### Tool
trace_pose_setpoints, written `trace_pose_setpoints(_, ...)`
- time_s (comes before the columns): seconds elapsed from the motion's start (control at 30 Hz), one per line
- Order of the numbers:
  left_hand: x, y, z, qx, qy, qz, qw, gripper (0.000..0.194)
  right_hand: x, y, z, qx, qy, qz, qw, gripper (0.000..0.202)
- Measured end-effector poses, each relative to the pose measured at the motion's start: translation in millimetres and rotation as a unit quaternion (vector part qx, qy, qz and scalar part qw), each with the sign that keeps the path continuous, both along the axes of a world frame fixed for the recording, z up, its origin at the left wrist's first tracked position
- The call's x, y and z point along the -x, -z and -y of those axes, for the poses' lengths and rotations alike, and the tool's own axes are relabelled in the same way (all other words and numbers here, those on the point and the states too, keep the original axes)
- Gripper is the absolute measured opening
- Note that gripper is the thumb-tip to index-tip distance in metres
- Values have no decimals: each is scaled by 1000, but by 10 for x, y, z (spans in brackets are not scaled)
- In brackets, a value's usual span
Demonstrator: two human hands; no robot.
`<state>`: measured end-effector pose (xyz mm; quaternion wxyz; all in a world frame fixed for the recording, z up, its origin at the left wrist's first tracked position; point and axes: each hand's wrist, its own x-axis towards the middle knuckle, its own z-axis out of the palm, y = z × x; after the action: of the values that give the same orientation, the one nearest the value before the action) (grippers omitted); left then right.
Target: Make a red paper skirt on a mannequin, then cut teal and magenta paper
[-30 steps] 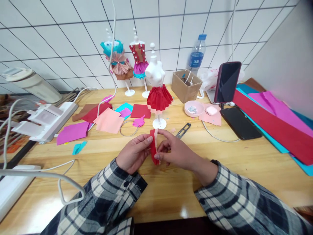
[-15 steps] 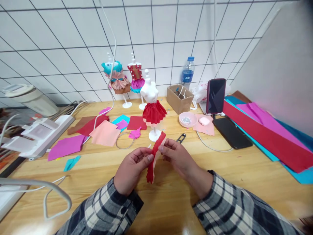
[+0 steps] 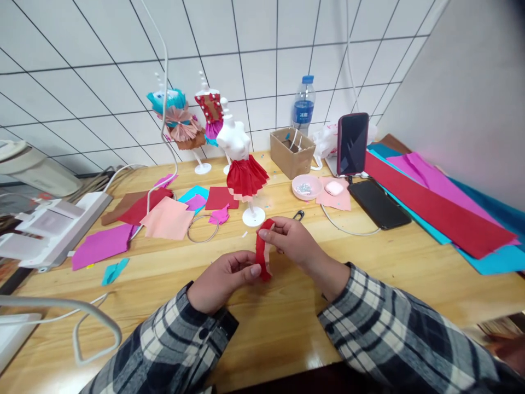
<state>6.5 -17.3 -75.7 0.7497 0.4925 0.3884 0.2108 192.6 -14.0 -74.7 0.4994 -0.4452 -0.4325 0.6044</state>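
Observation:
A narrow strip of red and pale pink crepe paper [image 3: 261, 251] is held upright between both hands above the wooden table. My left hand [image 3: 225, 278] pinches its lower part, thumb in front. At its upper end my right hand [image 3: 290, 238] grips the strip between thumb and fingers. Just beyond the hands stands a small white dress form [image 3: 234, 138] on a round base. It wears a pleated red skirt [image 3: 246, 178] with a pink lower edge. A black clip-like tool [image 3: 299, 215] lies behind my right hand, partly hidden.
Behind stand two dressed mini forms, one with a blue top [image 3: 168, 100]. Paper pieces, such as a peach sheet [image 3: 167, 218], lie left. A cardboard box [image 3: 292, 154], a pink dish [image 3: 307, 187], a phone [image 3: 378, 203] and long paper strips [image 3: 443, 202] are right. A cable [image 3: 164, 109] hangs left.
The strip's upper end has curved over and its lower end has risen. Both hands still hold it, the right turned slightly over its top. The camera view has shifted.

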Motion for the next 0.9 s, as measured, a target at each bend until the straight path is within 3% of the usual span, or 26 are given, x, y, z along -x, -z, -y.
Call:
trace_pose_setpoints(0.23,-54,-94,25,-36,50,-30,998,24,23,116,-33,-46,-51,82,994,27)
trace_pose_setpoints(0.37,-63,-101,80,-4,-21,31,999,22,-103,93,-124,-103,-54,218,969,31)
trace_pose_setpoints(0.43,-47,-93,82,34,-94,66,993,26,-253,66,-161,-158,-37,350,922,33)
trace_pose_setpoints(0.53,14,-93,25,91,-197,115,969,33,-501,79,-171,-246,-74,526,811,26)
trace_pose_setpoints(0.6,71,-108,-34,108,-250,151,950,36,-619,128,-162,-260,-110,591,756,47)
trace_pose_setpoints(0.67,123,-127,-84,102,-293,173,935,35,-675,176,-154,-258,-126,629,722,56)
trace_pose_setpoints(0.8,167,-148,-114,77,-326,176,926,39,-648,176,-142,-224,-107,655,714,34)
trace_pose_setpoints(0.9,153,-134,-90,35,-321,163,932,53,-561,110,-97,-209,-85,624,748,18)
